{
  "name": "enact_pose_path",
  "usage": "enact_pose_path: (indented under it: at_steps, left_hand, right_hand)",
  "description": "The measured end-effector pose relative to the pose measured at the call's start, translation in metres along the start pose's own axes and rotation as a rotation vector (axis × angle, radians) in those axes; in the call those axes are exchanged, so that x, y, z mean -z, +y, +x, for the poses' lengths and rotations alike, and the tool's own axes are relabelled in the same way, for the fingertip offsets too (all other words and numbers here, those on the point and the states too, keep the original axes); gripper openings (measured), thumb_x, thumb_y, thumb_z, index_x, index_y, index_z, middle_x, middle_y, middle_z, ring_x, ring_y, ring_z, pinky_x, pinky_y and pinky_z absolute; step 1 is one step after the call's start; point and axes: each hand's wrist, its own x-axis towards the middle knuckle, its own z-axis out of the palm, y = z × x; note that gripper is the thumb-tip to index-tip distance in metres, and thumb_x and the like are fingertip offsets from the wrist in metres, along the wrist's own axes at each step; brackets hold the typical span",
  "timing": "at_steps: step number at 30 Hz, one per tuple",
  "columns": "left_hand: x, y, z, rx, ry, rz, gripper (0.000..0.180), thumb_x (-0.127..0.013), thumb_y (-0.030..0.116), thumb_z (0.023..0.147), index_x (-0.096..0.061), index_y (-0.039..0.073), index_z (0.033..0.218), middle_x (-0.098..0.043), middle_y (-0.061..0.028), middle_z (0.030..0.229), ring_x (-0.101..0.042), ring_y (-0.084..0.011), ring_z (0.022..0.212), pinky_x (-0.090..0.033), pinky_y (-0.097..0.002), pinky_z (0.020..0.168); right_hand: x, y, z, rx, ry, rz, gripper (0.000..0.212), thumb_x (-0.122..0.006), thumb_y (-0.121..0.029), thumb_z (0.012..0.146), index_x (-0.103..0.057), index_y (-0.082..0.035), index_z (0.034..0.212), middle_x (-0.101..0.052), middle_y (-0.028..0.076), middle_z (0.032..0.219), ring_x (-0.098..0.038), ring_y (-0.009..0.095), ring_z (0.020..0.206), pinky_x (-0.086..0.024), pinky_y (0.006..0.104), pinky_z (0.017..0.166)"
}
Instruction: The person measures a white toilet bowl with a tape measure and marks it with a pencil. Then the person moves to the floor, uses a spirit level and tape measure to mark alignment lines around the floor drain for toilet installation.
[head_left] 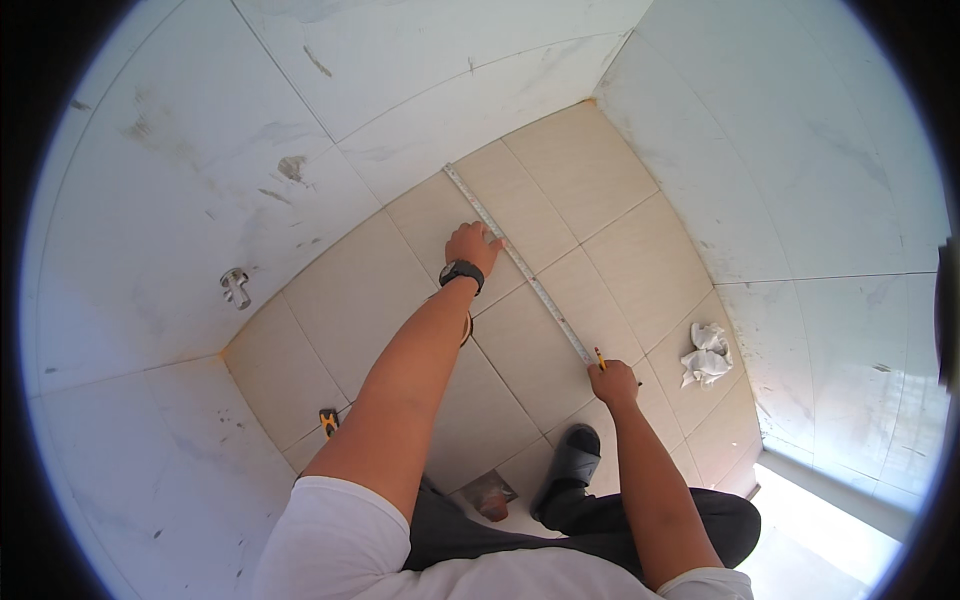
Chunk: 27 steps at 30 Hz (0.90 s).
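A long, narrow silver measuring strip (541,292) with markings lies slantwise on the beige floor tiles. Its far end meets the foot of the wall. My left hand (474,248), with a black watch on the wrist, is down at the strip's left edge, fingers curled and thumb against it. At the strip's near end, my right hand (613,383) is closed round a yellow-and-black pencil (600,358) whose one end sticks up past the fingers. The hand covers the strip's near end. A tan-and-black curved object (467,329) is mostly hidden behind my left forearm.
An orange-and-black tool (329,421) lies left of my left arm. A crumpled white cloth (707,355) is by the right wall. Near my sandalled foot (575,458) sits a clear bag with something reddish (491,497). A chrome valve (235,288) juts from the left wall.
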Motion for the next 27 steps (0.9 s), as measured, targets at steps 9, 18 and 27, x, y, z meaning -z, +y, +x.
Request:
enact_pose_path:
  at_steps: [9, 18, 27]
  left_hand:
    - [-0.020, 0.004, 0.011, -0.149, 0.051, 0.228, 0.079, -0.076, 0.042, 0.085, -0.045, 0.002, 0.146, -0.038, -0.0164, 0.154, -0.034, -0.0319, 0.143, -0.033, -0.0460, 0.116]
    - [-0.018, 0.000, 0.007, -0.194, -0.056, 0.394, 0.095, -0.072, 0.053, 0.083, -0.036, -0.001, 0.151, -0.026, -0.0156, 0.162, -0.024, -0.0323, 0.149, -0.023, -0.0491, 0.121]
    - [-0.022, -0.006, 0.010, -0.233, -0.019, 0.345, 0.100, -0.074, 0.057, 0.079, -0.036, -0.004, 0.150, -0.026, -0.0171, 0.162, -0.021, -0.0342, 0.150, -0.021, -0.0499, 0.121]
  right_hand:
    - [-0.007, -0.007, 0.003, -0.013, -0.026, -0.043, 0.047, -0.057, -0.044, 0.089, -0.074, -0.002, 0.097, -0.072, 0.023, 0.101, -0.070, 0.039, 0.097, -0.056, 0.0491, 0.086]
    - [0.001, -0.025, 0.008, -0.012, -0.062, -0.048, 0.053, -0.058, -0.049, 0.089, -0.072, 0.001, 0.101, -0.072, 0.025, 0.101, -0.071, 0.040, 0.096, -0.057, 0.0474, 0.083]
    - [0.024, -0.092, 0.028, 0.053, -0.103, 0.049, 0.058, -0.059, -0.055, 0.090, -0.070, 0.001, 0.102, -0.071, 0.025, 0.106, -0.069, 0.038, 0.102, -0.056, 0.0470, 0.086]
